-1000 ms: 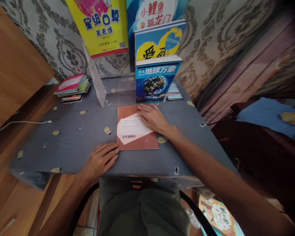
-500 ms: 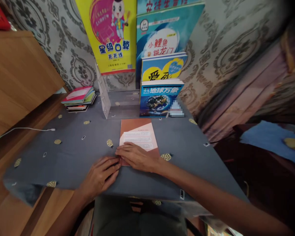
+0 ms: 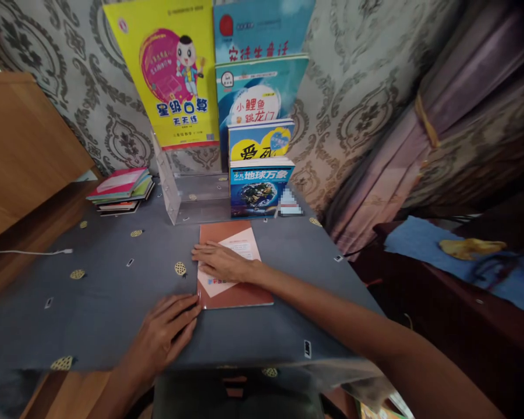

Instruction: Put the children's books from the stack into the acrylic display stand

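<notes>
A thin reddish-brown booklet (image 3: 238,297) with a pale slanted panel of print lies closed and flat on the table, near the middle. Across its left half rests my right hand (image 3: 222,263), palm down with fingers stretched toward the left edge, hiding part of the print. My left hand (image 3: 171,326) lies on the tablecloth beside the near left corner, its fingertips at the booklet's edge. Neither hand grips anything. Just beyond the booklet stands a clear acrylic rack (image 3: 166,180), with a yellow workbook (image 3: 179,75) upright in its left part.
Blue storybooks (image 3: 262,75) and an earth-picture book (image 3: 259,189) stand in tiers on the right of the rack. A small book stack (image 3: 120,189) lies at the back left, near a white cable (image 3: 30,252). A blue cloth (image 3: 419,241) lies at right.
My right hand has slid away from me along the booklet's left side, uncovering its near part. My left hand stays by the near left corner. The camera view has shifted.
</notes>
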The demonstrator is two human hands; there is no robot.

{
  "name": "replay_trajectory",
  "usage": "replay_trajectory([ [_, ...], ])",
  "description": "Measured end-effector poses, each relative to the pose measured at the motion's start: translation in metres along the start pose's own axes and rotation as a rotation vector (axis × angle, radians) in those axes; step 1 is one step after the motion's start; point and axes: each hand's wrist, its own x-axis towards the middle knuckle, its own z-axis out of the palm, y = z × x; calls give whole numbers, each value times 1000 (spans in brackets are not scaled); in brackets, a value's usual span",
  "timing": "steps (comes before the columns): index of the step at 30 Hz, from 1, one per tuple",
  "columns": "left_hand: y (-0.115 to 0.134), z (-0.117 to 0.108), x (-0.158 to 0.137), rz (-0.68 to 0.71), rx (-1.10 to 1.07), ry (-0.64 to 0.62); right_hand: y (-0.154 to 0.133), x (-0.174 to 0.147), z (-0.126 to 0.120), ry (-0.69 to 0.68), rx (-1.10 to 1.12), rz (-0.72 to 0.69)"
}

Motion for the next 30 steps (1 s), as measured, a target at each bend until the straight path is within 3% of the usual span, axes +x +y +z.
replay_trajectory([
  [6, 1, 0, 0, 5, -6, 6, 19, 18, -2, 54, -47, 44],
  [15, 0, -1, 3, 52, 38, 12, 30, 26, -11, 88, -85, 236],
  [22, 0, -3, 6, 81, 41, 43, 41, 7, -16, 126, -90, 372],
  [30, 2, -5, 10, 75, 16, 51, 58, -36, -25, 150, -89, 434],
])
